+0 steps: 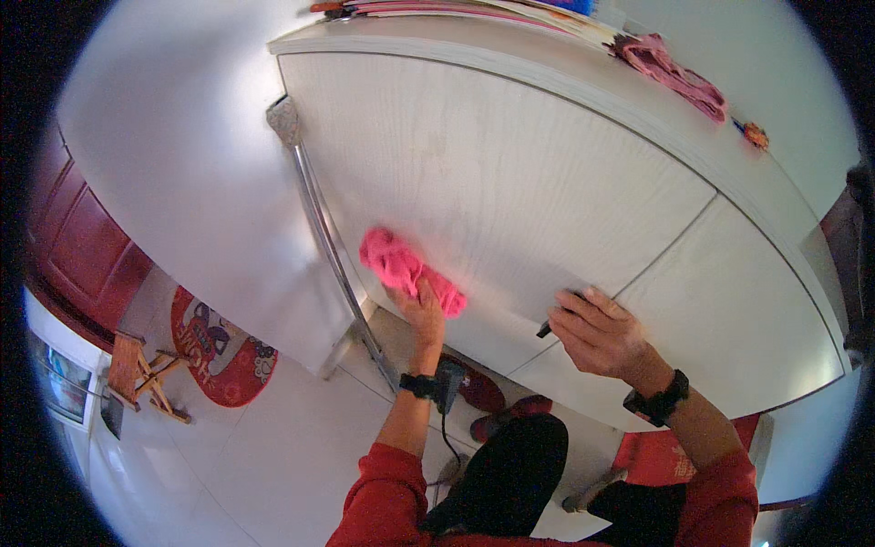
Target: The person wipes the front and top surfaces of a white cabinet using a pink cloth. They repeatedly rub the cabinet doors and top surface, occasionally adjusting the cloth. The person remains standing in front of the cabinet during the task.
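My left hand (422,313) holds a bunched pink cloth (393,261) against the lower left part of a pale wood-grain cabinet door (492,157). My right hand (601,336) is closed around a black door handle (544,330), beside the seam between this door and the neighbouring door panel (738,301). The fingers hide most of the handle. Both doors look flush with the cabinet front.
A metal pole (328,243) with a worn grey end leans beside the cabinet. On the cabinet top (444,34) lie papers and a dull pink cloth (673,75). Dark red shoes (478,386) stand below. Leftward are a folding wooden stool (140,376) and red mat (225,362).
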